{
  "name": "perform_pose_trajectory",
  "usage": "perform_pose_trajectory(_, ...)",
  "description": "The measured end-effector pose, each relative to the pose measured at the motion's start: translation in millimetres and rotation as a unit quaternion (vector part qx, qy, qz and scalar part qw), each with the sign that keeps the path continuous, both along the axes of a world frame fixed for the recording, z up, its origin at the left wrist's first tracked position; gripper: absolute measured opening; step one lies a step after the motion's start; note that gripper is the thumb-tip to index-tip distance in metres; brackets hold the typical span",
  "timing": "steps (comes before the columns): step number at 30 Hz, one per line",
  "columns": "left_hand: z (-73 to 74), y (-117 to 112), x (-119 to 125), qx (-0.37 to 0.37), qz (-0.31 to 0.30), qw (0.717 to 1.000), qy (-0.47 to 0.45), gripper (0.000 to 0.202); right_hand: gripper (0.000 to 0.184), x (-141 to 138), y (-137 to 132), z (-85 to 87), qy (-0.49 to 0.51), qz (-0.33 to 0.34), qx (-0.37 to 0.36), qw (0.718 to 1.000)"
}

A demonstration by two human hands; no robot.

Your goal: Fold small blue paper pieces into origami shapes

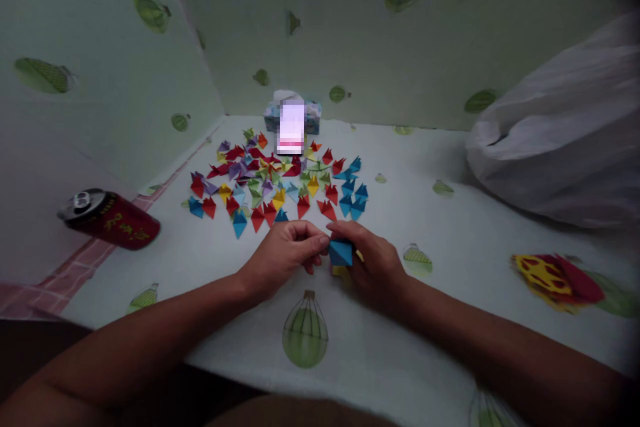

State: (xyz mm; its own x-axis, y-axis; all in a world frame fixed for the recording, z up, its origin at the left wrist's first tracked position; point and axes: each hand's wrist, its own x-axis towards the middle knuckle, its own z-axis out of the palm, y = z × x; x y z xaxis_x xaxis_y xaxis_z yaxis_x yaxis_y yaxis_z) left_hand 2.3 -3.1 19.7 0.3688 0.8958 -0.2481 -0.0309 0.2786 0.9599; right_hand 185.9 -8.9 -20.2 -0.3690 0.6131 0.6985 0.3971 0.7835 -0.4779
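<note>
Between my two hands is a small folded piece of blue paper (341, 253), held just above the table near the middle of the view. My right hand (373, 253) grips it from the right, its fingers behind the paper. My left hand (294, 247) pinches at the paper's left edge with thumb and forefinger. A bit of yellow and pink shows under the right hand; what it is I cannot make out. Just beyond the hands lie many folded paper pieces (257, 217) in red, blue, yellow, green and purple, spread over the table.
At the left a dark red drink can (125, 220) stands near the wall. A phone (291, 128) with a lit screen leans on a tissue box (313, 117) at the back. A white plastic bag (560, 147) bulges at the right, with a yellow and red item (555, 280) nearer me.
</note>
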Motion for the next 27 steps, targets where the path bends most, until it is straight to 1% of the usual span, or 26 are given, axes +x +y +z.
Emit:
perform_pose_trajectory(3, 0.7, -0.5, 0.4, 0.000, 0.008, 1.000, 0.003, 0.025, 0.041, -0.3, -0.7, 1.3, 0.033, 0.001, -0.091, 0.995)
perform_pose_trajectory(5, 0.0, 0.8, 0.1, -0.001, 0.014, 1.000, 0.000, 0.024, 0.043, -0.8, 0.7, 2.2, 0.065, 0.014, -0.162, 0.985)
perform_pose_trajectory(7, -1.2, 3.0, -0.8, 0.008, 0.025, 1.000, -0.006, 0.023, 0.044, -1.5, 3.2, 3.8, 0.113, 0.039, -0.237, 0.964)
perform_pose_trajectory(10, -2.9, 6.5, -2.6, 0.045, 0.047, 0.998, -0.003, 0.022, 0.043, -2.4, 6.4, 6.4, 0.190, 0.080, -0.329, 0.922)
perform_pose_trajectory(12, -3.7, 8.1, -3.6, 0.064, 0.050, 0.997, 0.011, 0.021, 0.042, -2.5, 7.1, 7.3, 0.209, 0.095, -0.345, 0.910)
perform_pose_trajectory(17, -5.0, 10.4, -4.8, 0.072, 0.024, 0.997, 0.031, 0.022, 0.045, -1.2, 5.7, 7.4, 0.169, 0.072, -0.306, 0.934)
perform_pose_trajectory(19, -4.6, 11.2, -5.0, 0.071, 0.010, 0.997, 0.040, 0.022, 0.044, -1.3, 5.7, 8.4, 0.167, 0.068, -0.304, 0.935)
perform_pose_trajectory(21, -3.7, 11.9, -5.2, 0.078, 0.004, 0.995, 0.055, 0.021, 0.041, -2.1, 6.3, 10.2, 0.190, 0.077, -0.325, 0.923)
perform_pose_trajectory(24, -2.3, 12.3, -5.1, 0.108, 0.019, 0.990, 0.088, 0.020, 0.036, -3.6, 7.6, 12.6, 0.243, 0.088, -0.376, 0.890)
perform_pose_trajectory(25, -2.1, 12.3, -5.0, 0.115, 0.024, 0.988, 0.096, 0.021, 0.035, -3.9, 8.0, 12.9, 0.254, 0.087, -0.385, 0.883)
perform_pose_trajectory(27, -2.2, 12.6, -4.9, 0.119, 0.026, 0.987, 0.104, 0.020, 0.034, -4.1, 8.5, 12.4, 0.256, 0.082, -0.379, 0.885)
